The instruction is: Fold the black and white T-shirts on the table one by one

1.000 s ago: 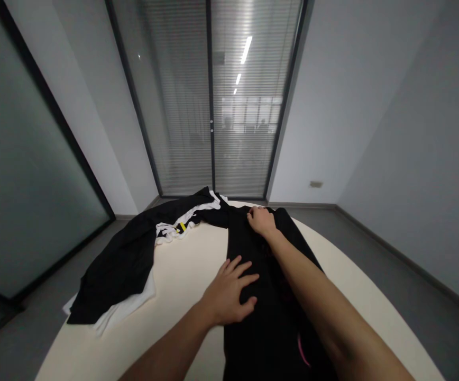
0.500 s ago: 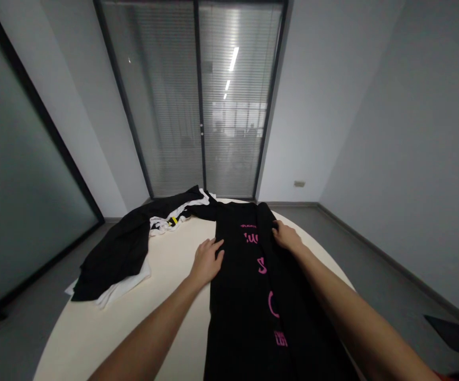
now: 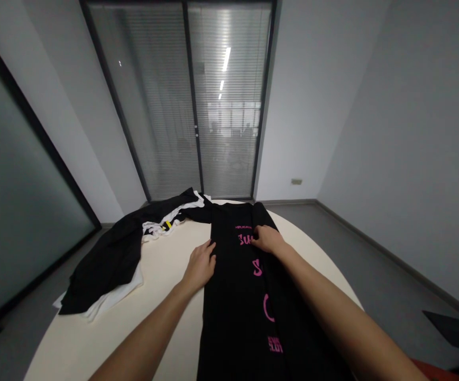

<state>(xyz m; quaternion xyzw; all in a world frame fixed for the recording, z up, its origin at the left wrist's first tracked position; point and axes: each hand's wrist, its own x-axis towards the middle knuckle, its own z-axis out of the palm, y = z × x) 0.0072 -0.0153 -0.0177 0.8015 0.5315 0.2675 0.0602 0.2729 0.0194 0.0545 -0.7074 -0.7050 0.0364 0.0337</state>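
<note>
A black shirt [image 3: 229, 296] with pink lettering lies lengthwise on a pale round table [image 3: 166, 264], its right side folded inward over part of the print. At the shirt's left edge rests my left hand [image 3: 201, 267], thumb and fingers apart, fingertips touching the cloth. My right hand [image 3: 269, 241] lies over the folded strip, its bent fingers closed on the inner edge of the fold beside the upper pink letters. The shirt's near end runs out of view, and my right forearm hides some of its right side.
Left on the table is a heap of black clothing [image 3: 110, 259] with white garments [image 3: 114, 297] beneath it. A piece with a yellow patch [image 3: 167, 225] shows at its inner side. Behind the table stands a glazed partition with blinds [image 3: 229, 153]; a dark flat object [image 3: 451, 332] is at lower right.
My right hand has moved left, from the outer side of the folded strip to its inner edge by the letters. My left hand stays at the left edge. The view has shifted slightly.
</note>
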